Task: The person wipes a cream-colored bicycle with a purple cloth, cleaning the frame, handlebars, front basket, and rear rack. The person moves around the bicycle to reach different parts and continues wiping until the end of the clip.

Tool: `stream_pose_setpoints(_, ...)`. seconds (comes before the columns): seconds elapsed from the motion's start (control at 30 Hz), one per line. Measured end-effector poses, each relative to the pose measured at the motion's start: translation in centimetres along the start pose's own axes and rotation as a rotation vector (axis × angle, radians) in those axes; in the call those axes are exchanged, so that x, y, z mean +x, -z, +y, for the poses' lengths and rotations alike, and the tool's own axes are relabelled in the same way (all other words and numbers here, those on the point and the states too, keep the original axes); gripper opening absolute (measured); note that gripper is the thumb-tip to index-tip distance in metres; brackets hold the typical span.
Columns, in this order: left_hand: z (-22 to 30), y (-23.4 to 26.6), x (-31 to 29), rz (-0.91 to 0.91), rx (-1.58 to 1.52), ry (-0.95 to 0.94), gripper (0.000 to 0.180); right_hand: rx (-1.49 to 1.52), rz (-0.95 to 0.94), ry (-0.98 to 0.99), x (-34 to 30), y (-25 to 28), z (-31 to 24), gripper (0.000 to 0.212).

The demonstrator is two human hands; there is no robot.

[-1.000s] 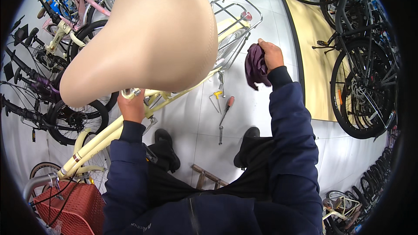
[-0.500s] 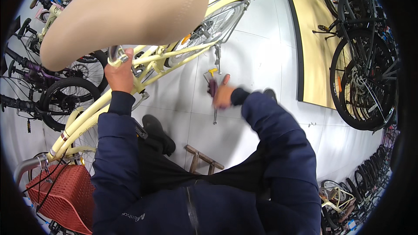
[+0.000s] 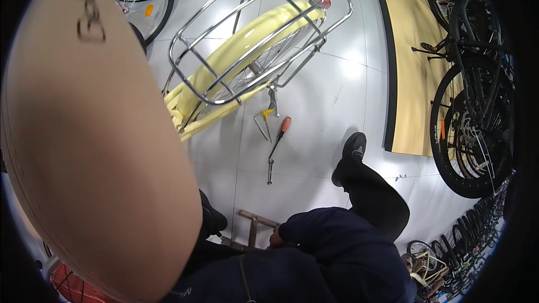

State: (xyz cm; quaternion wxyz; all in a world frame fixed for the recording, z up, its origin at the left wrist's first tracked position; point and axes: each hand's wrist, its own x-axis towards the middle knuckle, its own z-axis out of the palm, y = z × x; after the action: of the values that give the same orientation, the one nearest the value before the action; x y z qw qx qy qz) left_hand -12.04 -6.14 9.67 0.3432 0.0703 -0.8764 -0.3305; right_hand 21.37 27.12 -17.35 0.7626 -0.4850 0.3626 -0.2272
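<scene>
My right hand (image 3: 275, 239) is low in the middle, next to a wooden stool (image 3: 252, 230). Its fingers are mostly hidden, so whether it grips the stool does not show. The big beige saddle (image 3: 112, 151) fills the left side, and my left hand is out of sight. Beyond it are the cream bicycle's rear mudguard (image 3: 252, 31) and chrome rack (image 3: 219, 102). On the floor lie a screwdriver (image 3: 285, 125) with an orange-red and black handle, a small wrench (image 3: 270, 171) and a yellow-handled tool (image 3: 266, 113) beside thin bent metal.
A pale yellow board (image 3: 415, 129) with a black edge lies on the right, with dark bicycles (image 3: 471, 129) on and beside it. Another wheel (image 3: 163, 8) stands at the upper left. A red basket (image 3: 73, 286) shows at the lower left.
The saddle now looms larger and lower, covering my left arm. My right hand has drawn back from the floor tools toward the stool; the dark purple thing beside it is no longer visible.
</scene>
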Motion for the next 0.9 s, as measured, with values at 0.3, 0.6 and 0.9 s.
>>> stream_pose_setpoints(0.3, -0.3, 1.7, -2.8, 0.062, -0.075, 0.125, 0.034, 0.122, -0.063, -0.387, -17.1, 3.5, 4.2, 0.079)
stream_pose_setpoints(0.6, 5.9, -0.5, -13.0, 0.028, 0.35, 0.695, 0.039, -0.655, 0.158, -0.298, -30.2, 13.2, -4.5, 0.021)
stream_pose_setpoints(0.9, 20.1, -3.5, -15.6, -0.777, -0.233, 0.356, 0.088, 0.428, 1.18, 0.417, -38.1, 14.5, -21.8, 0.039)
